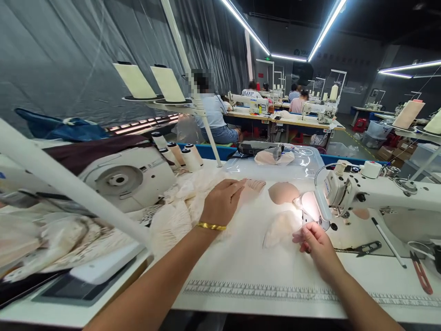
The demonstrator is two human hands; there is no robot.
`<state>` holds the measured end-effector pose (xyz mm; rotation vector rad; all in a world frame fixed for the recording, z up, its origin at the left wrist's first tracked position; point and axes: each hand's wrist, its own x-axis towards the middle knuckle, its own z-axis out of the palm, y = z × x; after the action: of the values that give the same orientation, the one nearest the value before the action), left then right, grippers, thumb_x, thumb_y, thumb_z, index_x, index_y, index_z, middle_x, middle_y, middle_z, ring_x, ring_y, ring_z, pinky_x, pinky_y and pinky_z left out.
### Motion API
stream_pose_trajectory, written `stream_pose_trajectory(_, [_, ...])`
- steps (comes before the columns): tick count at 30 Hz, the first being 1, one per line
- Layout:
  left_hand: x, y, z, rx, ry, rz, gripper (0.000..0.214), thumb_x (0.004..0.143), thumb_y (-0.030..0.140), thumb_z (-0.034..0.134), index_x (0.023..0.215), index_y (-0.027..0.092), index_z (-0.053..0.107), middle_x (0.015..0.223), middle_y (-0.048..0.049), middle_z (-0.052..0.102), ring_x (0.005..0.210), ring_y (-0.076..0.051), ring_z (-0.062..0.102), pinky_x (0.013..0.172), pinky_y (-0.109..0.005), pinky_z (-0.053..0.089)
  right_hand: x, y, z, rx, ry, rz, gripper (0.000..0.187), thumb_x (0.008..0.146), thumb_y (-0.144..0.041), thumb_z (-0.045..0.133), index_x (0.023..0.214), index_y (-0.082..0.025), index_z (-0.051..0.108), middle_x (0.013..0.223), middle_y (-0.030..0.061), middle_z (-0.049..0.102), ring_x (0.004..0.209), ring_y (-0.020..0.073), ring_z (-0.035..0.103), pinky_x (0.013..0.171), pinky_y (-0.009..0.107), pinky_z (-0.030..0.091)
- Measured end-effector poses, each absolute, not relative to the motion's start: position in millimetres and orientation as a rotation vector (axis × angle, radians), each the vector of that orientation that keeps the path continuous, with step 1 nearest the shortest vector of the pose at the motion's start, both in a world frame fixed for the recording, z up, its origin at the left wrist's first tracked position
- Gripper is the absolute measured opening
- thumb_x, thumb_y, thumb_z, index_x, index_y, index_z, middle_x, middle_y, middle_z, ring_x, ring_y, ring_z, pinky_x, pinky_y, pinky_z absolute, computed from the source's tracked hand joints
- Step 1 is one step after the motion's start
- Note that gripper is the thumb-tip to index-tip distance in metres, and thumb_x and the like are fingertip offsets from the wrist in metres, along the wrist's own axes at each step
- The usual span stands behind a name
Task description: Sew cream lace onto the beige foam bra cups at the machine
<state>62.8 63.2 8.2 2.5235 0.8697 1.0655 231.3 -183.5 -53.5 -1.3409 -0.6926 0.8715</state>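
Observation:
My left hand (223,198) is over the table with its fingers pinched together at the edge of a beige pleated fabric piece (255,185). To its right lies a smooth tan bra cup (283,192). My right hand (316,240) is closed, thumb against fingers, at the right edge of a pale, thin fabric piece (280,228). The fingertips partly hide where they meet this cloth. Just beyond that hand is the lit needle area of a white sewing machine (344,191), where another pale cup piece (310,206) rests.
Heaped cream lace (177,218) lies left of my left hand. A printed ruler (241,290) runs along the front edge. Thread snips (368,248), a white pen (389,242) and red-handled snips (421,273) lie right. A clear plastic box (306,158) stands behind; people sew farther back.

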Motion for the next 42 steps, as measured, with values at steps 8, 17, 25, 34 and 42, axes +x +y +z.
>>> stream_pose_trajectory(8, [93, -7, 13, 2.46, 0.259, 0.781, 0.02, 0.095, 0.029, 0.054, 0.1, 0.021, 0.072, 0.098, -0.0036, 0.075, 0.092, -0.02, 0.07, 0.085, -0.033, 0.057, 230, -177, -57, -1.279, -0.651, 0.874, 0.057, 0.083, -0.074, 0.066, 0.097, -0.019, 0.063, 0.082, 0.0024, 0.066, 0.073, 0.0169, 0.065, 0.064, 0.028, 0.049])
stream_pose_trajectory(17, [85, -33, 26, 2.379, 0.074, 0.529, 0.056, 0.08, 0.032, 0.078, 0.132, 0.022, 0.06, 0.132, -0.011, 0.065, 0.123, -0.03, 0.059, 0.108, -0.048, 0.046, 229, -214, 32, -1.747, -1.315, 0.763, 0.012, 0.092, -0.032, 0.061, 0.094, -0.025, 0.071, 0.069, -0.0018, 0.068, 0.069, 0.0185, 0.065, 0.062, 0.028, 0.044])
stream_pose_trajectory(25, [96, -84, 48, 1.539, -0.389, -0.205, 0.046, 0.071, 0.052, 0.082, 0.101, 0.021, 0.065, 0.097, -0.0044, 0.071, 0.099, -0.028, 0.068, 0.093, -0.041, 0.053, 230, -230, 123, -1.622, -2.008, 0.906, 0.024, 0.087, -0.018, 0.066, 0.102, -0.031, 0.079, 0.082, -0.002, 0.076, 0.065, 0.0163, 0.064, 0.058, 0.025, 0.044])
stream_pose_trajectory(34, [90, -49, 29, 2.079, 0.045, 0.239, 0.025, 0.084, 0.039, 0.063, 0.079, 0.021, 0.046, 0.068, 0.0051, 0.049, 0.06, -0.012, 0.046, 0.056, -0.024, 0.035, 233, -237, 87, -1.97, -1.814, -0.064, 0.025, 0.097, -0.021, 0.049, 0.096, -0.026, 0.074, 0.08, 0.0068, 0.071, 0.07, 0.0228, 0.061, 0.061, 0.032, 0.037])
stream_pose_trajectory(42, [100, -27, 0, 3.171, -0.204, 0.627, 0.021, 0.093, 0.033, 0.068, 0.082, 0.02, 0.055, 0.084, -0.0034, 0.061, 0.077, -0.021, 0.056, 0.07, -0.034, 0.04, 253, -213, -27, -1.882, -1.747, -0.185, 0.034, 0.1, -0.015, 0.04, 0.092, -0.026, 0.071, 0.092, 0.0046, 0.07, 0.075, 0.02, 0.057, 0.068, 0.032, 0.04])
